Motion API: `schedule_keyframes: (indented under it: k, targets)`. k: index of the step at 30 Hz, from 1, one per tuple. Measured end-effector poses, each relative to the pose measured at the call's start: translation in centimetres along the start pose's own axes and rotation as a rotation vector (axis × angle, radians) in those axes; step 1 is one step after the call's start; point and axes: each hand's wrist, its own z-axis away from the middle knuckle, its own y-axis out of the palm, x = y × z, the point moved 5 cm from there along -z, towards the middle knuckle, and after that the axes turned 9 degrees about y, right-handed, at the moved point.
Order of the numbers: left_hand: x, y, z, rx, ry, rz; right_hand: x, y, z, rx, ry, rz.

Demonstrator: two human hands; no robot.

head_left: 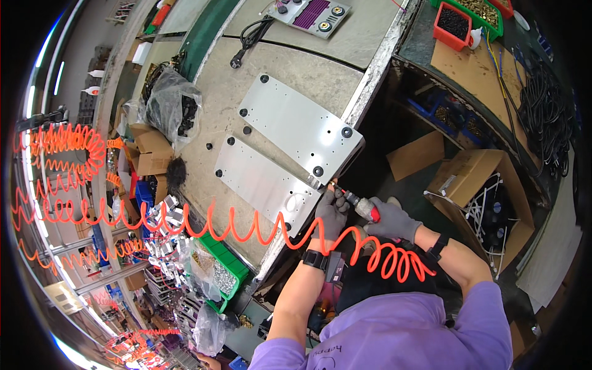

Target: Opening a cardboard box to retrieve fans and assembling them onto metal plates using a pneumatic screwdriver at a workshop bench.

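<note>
My gloved right hand [396, 221] is wrapped around a power screwdriver [364, 207] with a grey body and a red part. Its bit points up and left to the near edge of the metal panels. My gloved left hand [331, 217] is closed right beside the bit; a tiny brass-coloured spot shows at its fingertips, too small to name. Just beyond the hands lies a silver metal panel [296, 126] with round black feet at its corners. A second such panel [262, 179] lies to its left, also with black feet. An orange coiled hose [246, 231] crosses in front of my left wrist.
A black power cord [250, 40] and a unit with a purple grille [310, 13] lie at the far end of the workbench [216, 68]. Left is a green bin [225, 265] of small metal parts. Right are an open cardboard box [462, 179] and a red bin [453, 26] of black parts.
</note>
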Motion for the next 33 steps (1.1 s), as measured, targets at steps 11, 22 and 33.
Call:
schedule_keyframes:
  k: [11,22,33]
  targets:
    - [-0.2,-2.0,0.8,0.061,-0.019,-0.019,0.6,-0.3,-0.6,-0.004,0.025,0.021]
    - [-0.8,-11.6,5.3,-0.038,-0.084,-0.103,2.3,0.3,2.2,0.043,0.043,0.128]
    - [6.7,-25.2,17.9,-0.066,-0.355,0.060,15.6,17.8,-2.2,0.558,-0.237,-0.252]
